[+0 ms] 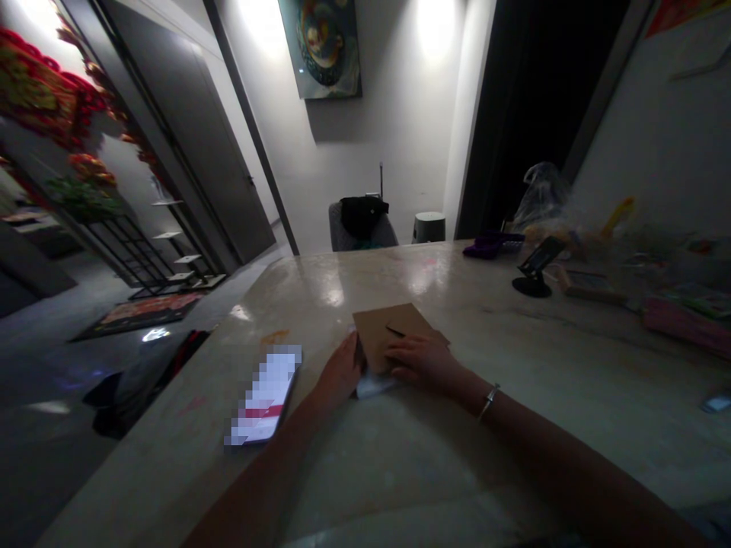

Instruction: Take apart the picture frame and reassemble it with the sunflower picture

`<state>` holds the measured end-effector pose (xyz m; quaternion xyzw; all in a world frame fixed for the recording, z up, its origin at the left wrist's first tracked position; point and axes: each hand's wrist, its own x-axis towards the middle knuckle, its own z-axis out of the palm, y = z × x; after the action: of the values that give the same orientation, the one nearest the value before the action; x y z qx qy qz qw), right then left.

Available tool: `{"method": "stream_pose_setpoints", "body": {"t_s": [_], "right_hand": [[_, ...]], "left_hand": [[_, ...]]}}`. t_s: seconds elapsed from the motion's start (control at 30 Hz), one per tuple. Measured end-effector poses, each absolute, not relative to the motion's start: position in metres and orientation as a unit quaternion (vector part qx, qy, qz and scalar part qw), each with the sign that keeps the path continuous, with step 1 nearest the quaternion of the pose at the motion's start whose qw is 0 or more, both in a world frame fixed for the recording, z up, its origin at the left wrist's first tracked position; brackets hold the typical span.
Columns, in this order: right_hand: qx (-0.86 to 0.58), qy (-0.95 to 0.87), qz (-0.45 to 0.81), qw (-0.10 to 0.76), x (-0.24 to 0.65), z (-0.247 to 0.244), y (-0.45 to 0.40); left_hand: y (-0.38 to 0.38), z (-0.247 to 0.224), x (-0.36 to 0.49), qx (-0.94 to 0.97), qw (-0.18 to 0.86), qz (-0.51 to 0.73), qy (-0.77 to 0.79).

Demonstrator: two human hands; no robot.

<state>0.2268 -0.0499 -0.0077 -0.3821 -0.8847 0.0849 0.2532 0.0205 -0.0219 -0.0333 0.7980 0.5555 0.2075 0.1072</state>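
A flat brown card point(381, 329) lies at the middle of the pale table, with something white point(374, 385) showing under its near edge. My left hand point(341, 367) is at the card's left edge, its fingers partly hidden behind that edge. On the card's right part rests my right hand point(426, 361), fingers bent together round a thin dark stick point(395, 330) whose tip points up and left over the card. To the left of my left forearm lies a phone point(268, 396) with a lit, pixelated screen.
The glossy table point(354, 487) reaches far forward. At the back right stand a black phone stand point(535, 270), a purple item point(491, 245), a wooden frame point(591, 283) and plastic bags point(542, 202). Beyond the far edge is a chair point(336, 228).
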Motion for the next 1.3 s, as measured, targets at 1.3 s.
{"method": "stream_pose_setpoints", "body": {"t_s": [1.3], "right_hand": [[-0.533,-0.579,0.435,0.438,0.263,-0.036,-0.007]], "left_hand": [[-0.028,-0.024,0.015,0.762,0.116,0.206,0.603]]}}
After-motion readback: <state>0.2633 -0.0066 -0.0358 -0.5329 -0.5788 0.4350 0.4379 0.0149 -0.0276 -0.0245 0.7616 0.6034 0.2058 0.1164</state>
